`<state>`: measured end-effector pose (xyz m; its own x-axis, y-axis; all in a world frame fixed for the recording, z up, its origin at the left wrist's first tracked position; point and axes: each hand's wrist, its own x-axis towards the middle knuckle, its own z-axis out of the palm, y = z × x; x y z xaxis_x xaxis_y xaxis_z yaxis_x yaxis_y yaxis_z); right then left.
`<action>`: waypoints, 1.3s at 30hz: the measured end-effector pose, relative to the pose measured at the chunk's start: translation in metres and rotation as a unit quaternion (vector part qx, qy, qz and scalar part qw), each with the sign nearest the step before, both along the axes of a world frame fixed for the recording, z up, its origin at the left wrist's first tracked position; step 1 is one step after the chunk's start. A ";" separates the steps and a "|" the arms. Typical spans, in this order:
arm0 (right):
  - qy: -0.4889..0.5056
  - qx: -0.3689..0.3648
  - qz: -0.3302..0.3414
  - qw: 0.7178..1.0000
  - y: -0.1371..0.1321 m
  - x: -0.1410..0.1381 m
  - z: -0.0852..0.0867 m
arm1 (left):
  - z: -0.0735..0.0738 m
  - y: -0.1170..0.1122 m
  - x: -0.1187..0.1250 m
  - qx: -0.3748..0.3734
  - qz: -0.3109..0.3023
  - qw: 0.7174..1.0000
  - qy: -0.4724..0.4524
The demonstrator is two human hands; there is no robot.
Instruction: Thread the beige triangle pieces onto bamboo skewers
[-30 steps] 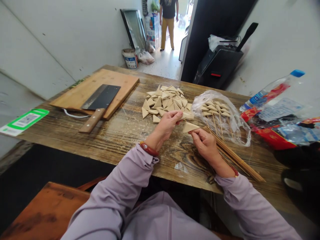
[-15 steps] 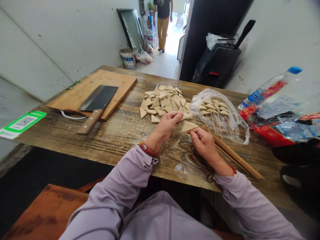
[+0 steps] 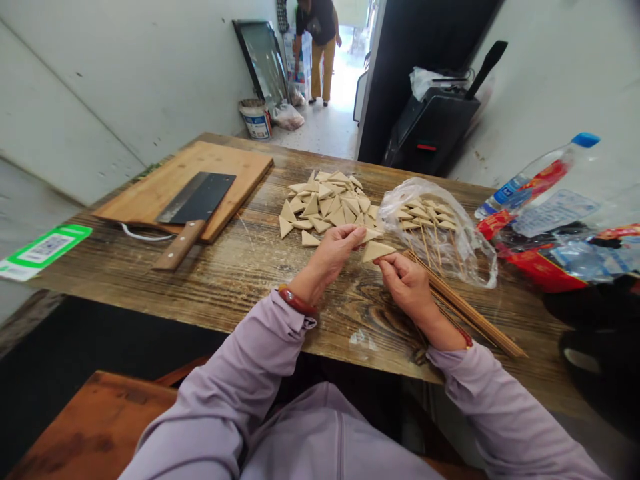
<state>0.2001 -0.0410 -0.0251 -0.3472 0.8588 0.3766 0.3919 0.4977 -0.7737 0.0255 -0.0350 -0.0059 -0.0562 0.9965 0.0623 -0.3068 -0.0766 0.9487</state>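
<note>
My right hand (image 3: pixel 407 287) is closed and holds a tan triangular tofu piece (image 3: pixel 376 251) by its near corner; a thin skewer under the fingers is hard to make out. My left hand (image 3: pixel 336 248) pinches another triangle (image 3: pixel 371 235) at the near edge of the pile of triangles (image 3: pixel 327 203) on the wooden table (image 3: pixel 225 267). A bundle of bamboo skewers (image 3: pixel 465 308) lies just right of my right hand.
A clear plastic bag (image 3: pixel 440 230) holds skewered triangles. A cleaver (image 3: pixel 193 207) rests on a cutting board (image 3: pixel 185 183) at the left. A water bottle (image 3: pixel 535 177) and red packets (image 3: pixel 545 273) lie at the right. Another person (image 3: pixel 315 47) bends near the doorway.
My hands have hardly moved. The person at the doorway has stepped left and bent forward.
</note>
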 end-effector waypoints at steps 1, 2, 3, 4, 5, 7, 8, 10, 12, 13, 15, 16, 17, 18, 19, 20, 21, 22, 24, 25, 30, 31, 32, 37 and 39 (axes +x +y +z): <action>0.003 0.001 0.002 1.000 0.000 0.000 0.000 | -0.001 0.001 0.000 0.001 -0.002 1.000 -0.002; 0.006 0.002 0.004 1.000 0.000 0.000 0.000 | -0.001 0.001 -0.001 0.003 -0.003 1.000 -0.004; 0.009 0.002 0.005 1.000 0.000 0.000 0.000 | -0.001 0.002 -0.001 0.004 -0.002 1.000 -0.010; 0.012 0.002 0.005 1.000 0.000 0.001 0.000 | -0.002 0.002 -0.001 0.003 0.000 1.000 -0.018; 0.014 0.002 0.005 1.000 0.000 0.001 0.000 | -0.002 0.003 -0.001 -0.001 0.001 1.000 -0.029; 0.016 0.003 0.004 1.000 0.000 0.001 0.000 | -0.002 0.004 -0.001 -0.012 0.003 0.999 -0.050; 0.017 0.003 0.005 1.000 0.000 0.001 0.000 | -0.002 0.004 -0.001 -0.019 0.002 0.998 -0.056; 0.022 0.002 0.005 1.000 0.000 0.001 0.000 | -0.001 0.004 -0.002 -0.026 0.000 0.998 -0.055; 0.028 0.001 0.006 1.000 0.000 0.001 0.000 | -0.001 0.003 -0.003 -0.019 -0.008 0.999 -0.034; 0.029 0.000 0.007 1.000 0.000 0.001 0.001 | 0.000 0.003 -0.003 -0.011 -0.014 1.000 -0.021; 0.028 0.000 0.010 1.000 0.000 0.001 0.001 | 0.001 0.002 -0.003 0.002 -0.025 1.000 -0.005; 0.026 0.001 0.010 1.000 0.000 0.001 0.001 | 0.001 0.001 -0.003 0.004 -0.029 1.000 -0.006; 0.023 0.002 0.010 1.000 0.001 0.001 0.001 | 0.002 0.001 -0.003 0.004 -0.031 0.999 -0.013; 0.021 0.003 0.010 1.000 0.001 0.001 0.001 | 0.002 0.000 -0.003 0.003 -0.032 0.999 -0.022; 0.019 0.003 0.010 1.000 0.001 0.001 0.001 | 0.003 0.000 -0.002 0.001 -0.034 0.999 -0.031; 0.018 0.003 0.011 1.000 0.001 0.002 0.001 | 0.003 0.000 -0.002 -0.001 -0.035 0.999 -0.039; 0.018 0.002 0.012 1.000 0.001 0.002 0.001 | 0.003 0.000 -0.002 -0.002 -0.035 0.998 -0.045; 0.018 0.001 0.013 1.000 0.001 0.002 0.001 | 0.003 0.000 -0.002 -0.003 -0.034 0.998 -0.049; 0.019 0.001 0.014 1.000 0.001 0.002 0.001 | 0.002 0.001 -0.002 -0.003 -0.031 0.998 -0.054; 0.019 0.001 0.016 1.000 0.001 0.003 0.000 | 0.001 0.001 -0.003 -0.003 -0.029 0.998 -0.055; 0.031 0.001 0.023 0.999 -0.001 0.003 -0.003 | -0.001 0.001 -0.004 -0.012 -0.023 0.998 -0.059; 0.032 -0.001 0.023 0.999 -0.001 0.003 -0.003 | -0.001 0.001 -0.004 -0.015 -0.022 0.998 -0.060; 0.030 -0.004 0.024 0.999 -0.002 0.003 -0.004 | -0.001 0.001 -0.004 -0.018 -0.022 0.998 -0.061; 0.028 -0.009 0.024 0.999 -0.002 0.002 -0.002 | 0.002 -0.001 -0.003 -0.014 -0.030 0.998 -0.059; 0.032 -0.010 0.025 0.999 -0.001 0.002 -0.001 | 0.004 -0.002 -0.002 -0.011 -0.037 0.998 -0.045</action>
<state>0.2020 -0.0424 -0.0262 -0.3665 0.8483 0.3823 0.3167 0.5000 -0.8060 0.0234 -0.0365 -0.0024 0.0138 0.9992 0.0379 -0.3947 -0.0294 0.9183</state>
